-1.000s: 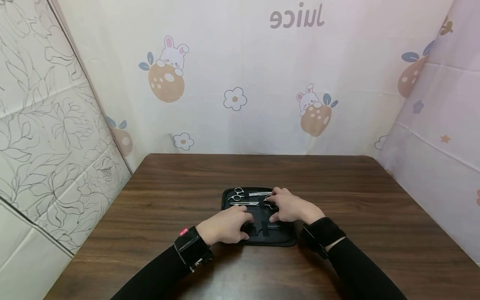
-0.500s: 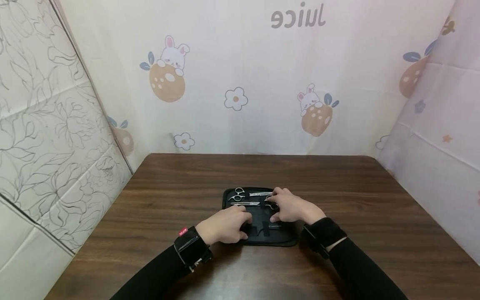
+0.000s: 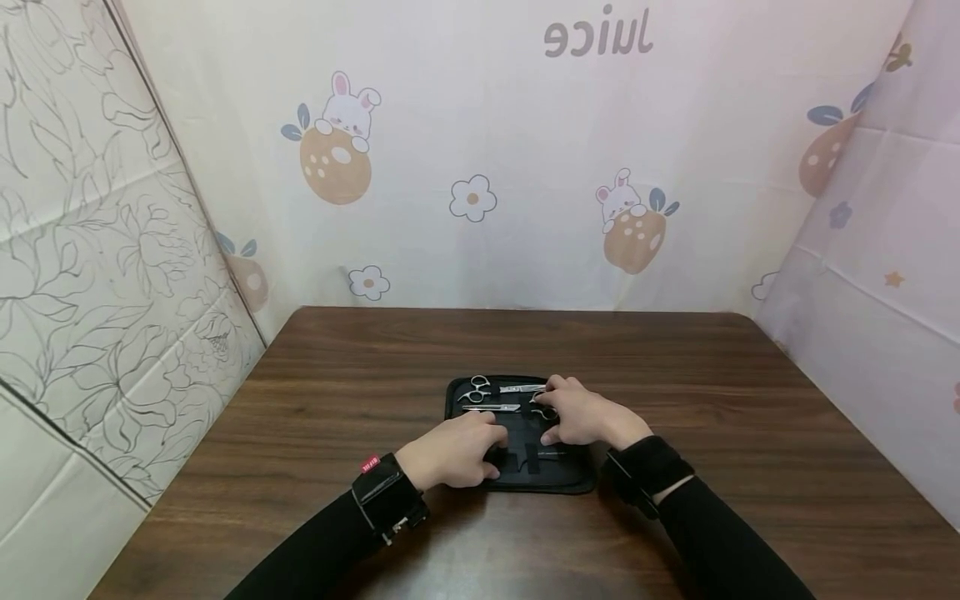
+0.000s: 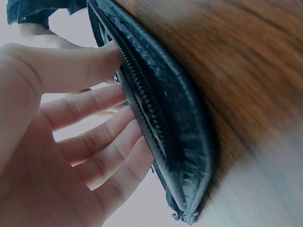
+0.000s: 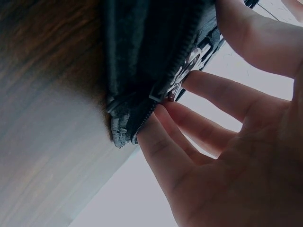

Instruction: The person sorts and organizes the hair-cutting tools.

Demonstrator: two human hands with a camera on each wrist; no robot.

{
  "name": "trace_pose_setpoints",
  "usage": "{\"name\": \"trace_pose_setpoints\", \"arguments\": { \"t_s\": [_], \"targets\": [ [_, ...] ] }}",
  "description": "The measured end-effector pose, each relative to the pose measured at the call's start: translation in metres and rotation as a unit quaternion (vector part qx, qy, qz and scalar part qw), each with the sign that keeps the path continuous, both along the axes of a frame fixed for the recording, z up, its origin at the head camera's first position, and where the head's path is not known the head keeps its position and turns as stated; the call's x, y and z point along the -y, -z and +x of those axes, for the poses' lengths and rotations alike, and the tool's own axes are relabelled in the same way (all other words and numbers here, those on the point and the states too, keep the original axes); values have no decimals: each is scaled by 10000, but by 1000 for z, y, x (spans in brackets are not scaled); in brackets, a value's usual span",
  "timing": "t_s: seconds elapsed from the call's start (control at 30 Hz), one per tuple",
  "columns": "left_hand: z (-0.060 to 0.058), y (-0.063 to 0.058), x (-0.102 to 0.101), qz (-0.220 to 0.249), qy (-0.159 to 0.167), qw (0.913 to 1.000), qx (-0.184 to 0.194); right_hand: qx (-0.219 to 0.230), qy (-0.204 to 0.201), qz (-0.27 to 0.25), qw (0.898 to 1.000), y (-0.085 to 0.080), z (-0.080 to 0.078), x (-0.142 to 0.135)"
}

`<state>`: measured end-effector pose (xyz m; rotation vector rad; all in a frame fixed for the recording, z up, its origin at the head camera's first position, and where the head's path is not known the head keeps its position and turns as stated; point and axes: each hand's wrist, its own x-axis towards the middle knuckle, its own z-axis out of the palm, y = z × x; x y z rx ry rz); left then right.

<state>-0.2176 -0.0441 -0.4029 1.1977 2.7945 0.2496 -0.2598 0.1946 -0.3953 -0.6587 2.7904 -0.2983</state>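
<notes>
A black zip case [image 3: 517, 483] lies on the table with its inner face up. Two pairs of silver scissors are tucked into it: the far scissors [image 3: 522, 388] have their handles at the left, the near scissors [image 3: 495, 408] at the right. Below them, a dark strap [image 3: 532, 458] crosses something thin I cannot identify. My left hand [image 3: 457, 450] rests on the case's left side; in the left wrist view its thumb touches the zip edge [image 4: 128, 54], fingers fairly straight. My right hand [image 3: 581, 414] touches the right side, fingertips by the near scissors' handle and partly hiding it.
The brown wooden table [image 3: 360, 350] reaches a patterned curtain [image 3: 540, 275] at the back. A floral panel [image 3: 120, 275] stands on the left and another pale curtain [image 3: 885, 317] on the right. Black bands [image 3: 390, 498] are strapped round both wrists.
Both hands stay at the case almost unmoved, and the scissors lie as before. The head view has shifted very slightly.
</notes>
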Motion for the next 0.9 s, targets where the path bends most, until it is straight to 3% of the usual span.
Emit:
{"name": "trace_pose_setpoints", "arguments": {
  "t_s": [0.9],
  "targets": [
    [-3,0,-9,99,57,9999,116,12,61,23,10000,0,0,1]
  ]
}}
